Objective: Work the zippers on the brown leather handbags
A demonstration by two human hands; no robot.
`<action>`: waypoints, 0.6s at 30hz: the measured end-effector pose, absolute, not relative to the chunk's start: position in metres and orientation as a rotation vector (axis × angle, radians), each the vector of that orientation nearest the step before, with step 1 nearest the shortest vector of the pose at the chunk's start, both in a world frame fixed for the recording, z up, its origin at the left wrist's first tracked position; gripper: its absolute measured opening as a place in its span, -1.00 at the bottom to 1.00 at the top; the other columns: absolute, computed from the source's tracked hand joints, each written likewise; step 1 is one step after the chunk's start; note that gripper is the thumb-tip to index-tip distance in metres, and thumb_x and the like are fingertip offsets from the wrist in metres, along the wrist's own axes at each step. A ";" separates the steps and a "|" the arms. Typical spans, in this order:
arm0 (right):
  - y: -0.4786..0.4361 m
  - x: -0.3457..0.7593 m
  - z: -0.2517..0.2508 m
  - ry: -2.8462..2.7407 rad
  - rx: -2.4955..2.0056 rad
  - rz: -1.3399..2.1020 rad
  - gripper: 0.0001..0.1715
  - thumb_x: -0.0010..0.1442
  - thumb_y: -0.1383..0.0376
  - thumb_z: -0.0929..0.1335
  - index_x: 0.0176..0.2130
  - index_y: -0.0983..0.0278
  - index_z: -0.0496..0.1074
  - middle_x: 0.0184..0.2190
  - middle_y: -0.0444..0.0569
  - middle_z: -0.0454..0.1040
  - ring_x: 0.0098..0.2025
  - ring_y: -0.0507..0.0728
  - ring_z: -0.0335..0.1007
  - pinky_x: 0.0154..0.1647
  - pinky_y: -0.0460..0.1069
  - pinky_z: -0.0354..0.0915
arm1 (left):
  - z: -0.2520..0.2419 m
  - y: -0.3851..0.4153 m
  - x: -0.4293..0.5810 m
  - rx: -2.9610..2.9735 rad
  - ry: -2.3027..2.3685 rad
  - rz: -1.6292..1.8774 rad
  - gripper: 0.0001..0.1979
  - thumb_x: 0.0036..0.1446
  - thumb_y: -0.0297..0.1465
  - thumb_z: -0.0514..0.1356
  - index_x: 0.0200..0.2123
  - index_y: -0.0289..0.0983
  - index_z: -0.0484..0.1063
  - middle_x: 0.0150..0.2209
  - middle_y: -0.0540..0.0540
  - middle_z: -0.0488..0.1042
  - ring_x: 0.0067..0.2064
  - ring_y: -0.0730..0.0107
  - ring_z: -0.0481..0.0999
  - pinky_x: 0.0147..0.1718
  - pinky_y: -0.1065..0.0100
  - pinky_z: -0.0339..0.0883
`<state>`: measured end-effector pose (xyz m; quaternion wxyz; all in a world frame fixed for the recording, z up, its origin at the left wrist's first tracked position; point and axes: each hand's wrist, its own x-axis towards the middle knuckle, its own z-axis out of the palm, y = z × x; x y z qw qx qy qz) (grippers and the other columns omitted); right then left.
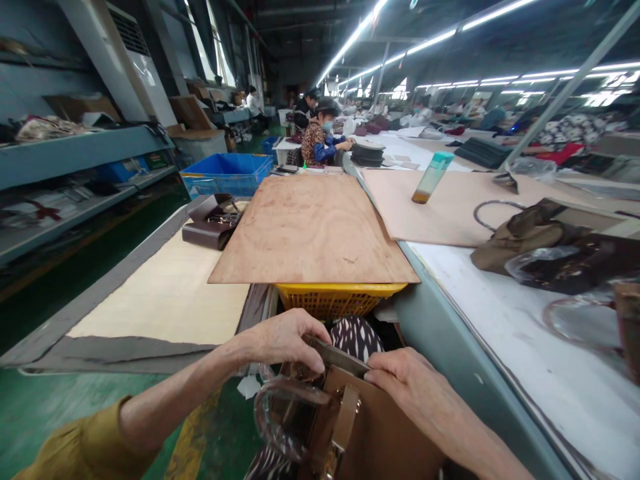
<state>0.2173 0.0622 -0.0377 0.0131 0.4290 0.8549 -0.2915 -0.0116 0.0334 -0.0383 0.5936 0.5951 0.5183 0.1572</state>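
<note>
Long worktable (pixel 525 360) fills the right side, near to far. A low table w/ cream cloth (pixel 165 293) sits left of centre, and grey shelves (pixel 75 150) run along the far left wall. In the middle a plywood board (pixel 313 230) lies flat on top of a yellow basket (pixel 340 297). A blue bin (pixel 227 173) stands beyond the board's far left corner, w/ a seated co-worker (pixel 320 137) further back.

Near, bottom centre: brown bag (pixel 380 433), upright, top edge facing away, just in front of the basket. An olive bag (pixel 525 230) lies on the worktable at right, and a dark brown case (pixel 210 223) rests on the cream cloth by the board's left edge.

Left hand (pixel 285 340) is curled over the brown bag's top rim at its left end, fingers closed down on it. Right hand (pixel 405 387) pinches the same rim at the right end, thumb & fingers tight together. The clear-wrapped handle (pixel 280 413) loops down below the left hand.

Spotted cloth (pixel 355 337) shows btwn the hands and the basket. A teal-capped bottle (pixel 433 177) stands far on the worktable.
</note>
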 end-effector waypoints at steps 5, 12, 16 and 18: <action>0.060 0.218 -0.043 2.686 1.380 -0.835 -0.62 0.14 0.26 0.21 -0.66 0.27 0.27 -0.66 -0.19 0.27 -0.50 0.02 0.19 -0.49 -0.09 -0.06 | -0.042 0.033 -0.006 1.398 1.219 0.409 -0.77 -0.07 -0.35 0.15 -0.33 -0.32 0.51 -0.55 0.04 0.39 -0.55 0.53 0.29 -0.58 0.54 0.14; 0.061 0.215 -0.036 2.686 1.355 -0.812 -0.64 0.15 0.27 0.21 -0.62 0.25 0.35 -0.61 -0.14 0.37 -0.44 0.06 0.27 -0.44 -0.09 0.01 | -0.046 0.031 0.000 1.449 1.346 0.483 -0.79 -0.07 -0.38 0.12 -0.42 -0.33 0.53 -0.55 0.04 0.39 -0.51 0.52 0.27 -0.57 0.55 0.08; 0.062 0.210 -0.037 2.673 1.348 -0.806 -0.63 0.14 0.26 0.21 -0.62 0.26 0.36 -0.60 -0.13 0.40 -0.45 0.05 0.27 -0.46 -0.09 -0.01 | -0.047 0.029 0.003 1.443 1.371 0.524 -0.81 -0.09 -0.41 0.12 -0.47 -0.35 0.52 -0.56 0.04 0.38 -0.48 0.51 0.27 -0.53 0.55 0.10; 0.063 0.205 -0.040 2.690 1.321 -0.829 -0.64 0.14 0.25 0.22 -0.61 0.27 0.37 -0.60 -0.13 0.40 -0.48 0.03 0.25 -0.46 -0.09 -0.02 | -0.045 0.027 0.006 1.449 1.399 0.535 -0.81 -0.08 -0.40 0.11 -0.48 -0.36 0.51 -0.59 0.06 0.34 -0.52 0.53 0.24 -0.56 0.54 0.08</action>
